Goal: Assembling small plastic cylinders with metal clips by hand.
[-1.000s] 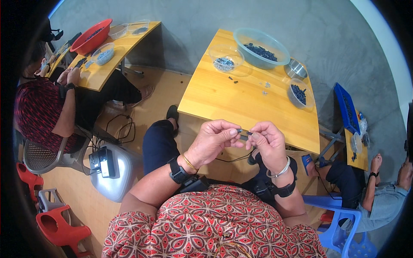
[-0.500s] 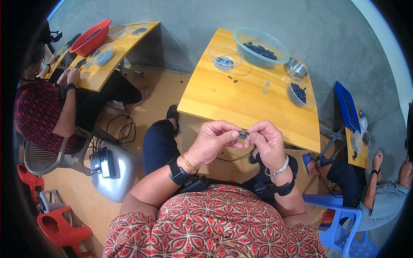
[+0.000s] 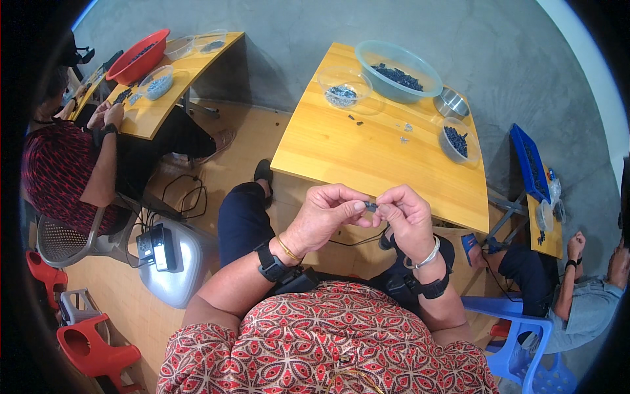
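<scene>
Just off the near edge of the yellow wooden table [image 3: 367, 161], both my hands meet at one small black part [image 3: 370, 206]. My left hand [image 3: 325, 211] pinches its left end between thumb and forefinger. The other end sits in a pinch of my right hand [image 3: 408, 213], whose fingertips hide much of it. The part looks short and narrow; its exact kind is too small to make out. A few loose black pieces [image 3: 355, 120] and little clear bits [image 3: 403, 140] lie on the table ahead.
On the table stand a pale green basin [image 3: 426, 65] of black parts, a clear bowl [image 3: 321, 80] of small shiny pieces, a steel bowl [image 3: 451, 104] and a clear tub [image 3: 474, 154] of black parts. People work at tables left and right. A blue chair [image 3: 518, 325] stands nearby.
Almost nothing differs. My fingers shift very slightly around the small black part, and both hands stay in the same place.
</scene>
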Available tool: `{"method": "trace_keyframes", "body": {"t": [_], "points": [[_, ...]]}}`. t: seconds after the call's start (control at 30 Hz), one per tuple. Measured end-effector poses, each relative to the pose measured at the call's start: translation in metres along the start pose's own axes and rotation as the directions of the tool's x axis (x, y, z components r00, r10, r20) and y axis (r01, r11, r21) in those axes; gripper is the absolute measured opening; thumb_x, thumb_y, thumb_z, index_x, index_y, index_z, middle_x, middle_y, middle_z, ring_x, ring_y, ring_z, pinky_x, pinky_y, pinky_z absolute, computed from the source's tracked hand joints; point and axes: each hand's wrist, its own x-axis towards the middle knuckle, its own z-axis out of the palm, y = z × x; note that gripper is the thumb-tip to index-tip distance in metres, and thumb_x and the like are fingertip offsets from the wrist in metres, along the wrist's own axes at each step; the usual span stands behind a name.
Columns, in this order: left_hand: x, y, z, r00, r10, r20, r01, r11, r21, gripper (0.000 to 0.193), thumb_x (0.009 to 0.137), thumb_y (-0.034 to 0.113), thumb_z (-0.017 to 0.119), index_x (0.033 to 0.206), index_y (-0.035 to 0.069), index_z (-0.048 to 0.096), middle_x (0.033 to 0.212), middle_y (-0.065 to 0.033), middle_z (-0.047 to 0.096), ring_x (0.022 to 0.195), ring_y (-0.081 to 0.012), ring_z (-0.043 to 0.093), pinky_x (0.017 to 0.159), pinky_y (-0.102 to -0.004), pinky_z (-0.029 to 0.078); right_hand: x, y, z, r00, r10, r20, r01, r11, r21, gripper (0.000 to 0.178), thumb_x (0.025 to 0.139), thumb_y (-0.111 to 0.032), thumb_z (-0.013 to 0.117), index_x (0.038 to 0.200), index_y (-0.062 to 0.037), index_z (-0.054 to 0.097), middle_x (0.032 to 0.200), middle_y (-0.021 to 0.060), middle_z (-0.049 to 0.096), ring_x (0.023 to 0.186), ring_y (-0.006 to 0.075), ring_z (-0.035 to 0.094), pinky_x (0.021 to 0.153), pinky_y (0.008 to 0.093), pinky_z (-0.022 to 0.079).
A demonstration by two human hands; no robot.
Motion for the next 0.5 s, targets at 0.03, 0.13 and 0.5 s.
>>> {"method": "trace_keyframes", "body": {"t": [0.03,0.13,0.5], "points": [[0.0,0.0,0.0,1.0,0.0,-0.001,0.0,1.0,0.0,0.015,0.084,0.004,0.055,0.097,-0.003,0.058,0.088,-0.0114,0.062,0.074,-0.0184,0.063,0.068,-0.0277,0.053,0.0,0.0,0.0,1.0,-0.011,0.01,0.011,0.999,-0.046,0.004,0.084,0.003,0.049,0.085,-0.0001,0.051,0.072,0.0033,0.054,0.062,0.0092,0.054,0.057,0.0215,0.046],[-0.001,0.0,-0.002,1.0,-0.019,-0.017,0.02,1.0,0.023,0.015,0.084,0.003,0.055,0.097,-0.003,0.058,0.087,-0.0115,0.062,0.074,-0.0185,0.063,0.067,-0.0279,0.053,-0.001,0.0,0.0,0.998,-0.065,0.019,0.067,0.98,-0.188,0.005,0.084,0.003,0.048,0.084,-0.0007,0.051,0.071,0.003,0.054,0.062,0.0086,0.053,0.057,0.0212,0.045],[0.001,0.001,-0.008,0.991,-0.099,0.09,0.107,0.99,-0.088,0.013,0.082,0.002,0.056,0.092,-0.004,0.06,0.079,-0.0088,0.06,0.067,-0.014,0.058,0.066,-0.0322,0.056,0.004,-0.01,0.005,0.907,-0.376,0.188,0.419,0.775,-0.472,0.006,0.078,0.004,0.055,0.078,-0.0017,0.053,0.07,0.0091,0.055,0.06,0.0203,0.054,0.056,0.0268,0.044]]}}
